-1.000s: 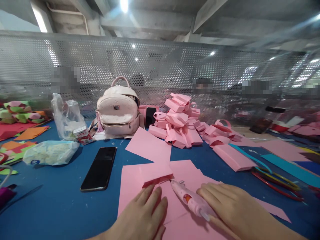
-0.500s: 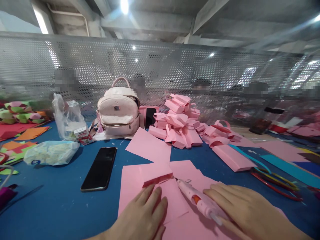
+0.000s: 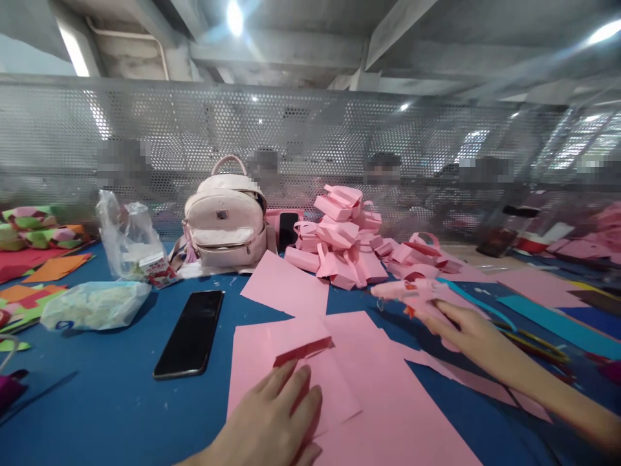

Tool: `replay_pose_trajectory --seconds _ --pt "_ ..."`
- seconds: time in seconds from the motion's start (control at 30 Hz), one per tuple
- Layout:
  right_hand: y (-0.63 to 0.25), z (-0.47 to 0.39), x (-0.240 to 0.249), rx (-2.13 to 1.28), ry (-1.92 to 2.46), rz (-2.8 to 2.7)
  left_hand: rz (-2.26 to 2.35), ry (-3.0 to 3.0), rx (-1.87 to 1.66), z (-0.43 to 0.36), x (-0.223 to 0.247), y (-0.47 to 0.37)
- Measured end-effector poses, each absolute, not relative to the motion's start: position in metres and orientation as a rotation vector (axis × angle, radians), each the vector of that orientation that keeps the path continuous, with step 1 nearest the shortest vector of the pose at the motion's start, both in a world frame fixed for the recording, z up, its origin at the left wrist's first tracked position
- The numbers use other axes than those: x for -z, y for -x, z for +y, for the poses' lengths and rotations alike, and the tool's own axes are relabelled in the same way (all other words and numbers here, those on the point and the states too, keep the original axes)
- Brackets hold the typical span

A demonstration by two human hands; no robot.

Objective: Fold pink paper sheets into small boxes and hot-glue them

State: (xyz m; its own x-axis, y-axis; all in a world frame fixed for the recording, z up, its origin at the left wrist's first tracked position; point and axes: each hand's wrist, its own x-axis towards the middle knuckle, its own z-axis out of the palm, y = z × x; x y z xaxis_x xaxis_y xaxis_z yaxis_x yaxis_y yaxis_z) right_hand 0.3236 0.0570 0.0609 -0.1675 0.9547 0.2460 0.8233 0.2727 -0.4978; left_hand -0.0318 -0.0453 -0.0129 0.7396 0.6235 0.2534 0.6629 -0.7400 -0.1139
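Note:
My left hand lies on a folded piece of pink paper, its fingers stretched out against the base of a raised flap. Beneath that piece are larger flat pink sheets. Off to the right, my right hand is closed around the handle of a pink hot glue gun. The gun is held beyond the sheets, its nozzle facing left toward the heap of folded pink paper pieces. A thin cord trails below my right forearm.
A black phone lies left of the sheets. Behind it stand a white backpack, a clear plastic bag and a small wrapped packet. Blue paper strips lie on the right. A perforated metal screen borders the table's far side.
My right hand has moved the glue gun away from the raised flap, up and to the right, and turned it sideways. My left hand stays on the folded paper.

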Motion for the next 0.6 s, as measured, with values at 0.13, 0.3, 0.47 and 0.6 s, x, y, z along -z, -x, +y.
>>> replay_pose_trajectory --seconds 0.13,0.3,0.47,0.6 --pt "-0.332 0.075 -0.056 -0.541 1.634 -1.949 -1.01 2.714 0.353 -0.044 0.017 0.031" --pt "-0.336 0.081 -0.033 -0.61 1.693 -1.921 -0.975 2.654 0.415 -0.041 0.024 0.032" --pt "-0.346 0.067 -0.012 -0.365 1.543 -2.019 -0.926 2.606 0.46 -0.039 0.028 0.034" --pt "-0.366 0.06 -0.018 -0.06 1.294 -2.298 -0.898 2.577 0.465 -0.038 0.03 0.036"
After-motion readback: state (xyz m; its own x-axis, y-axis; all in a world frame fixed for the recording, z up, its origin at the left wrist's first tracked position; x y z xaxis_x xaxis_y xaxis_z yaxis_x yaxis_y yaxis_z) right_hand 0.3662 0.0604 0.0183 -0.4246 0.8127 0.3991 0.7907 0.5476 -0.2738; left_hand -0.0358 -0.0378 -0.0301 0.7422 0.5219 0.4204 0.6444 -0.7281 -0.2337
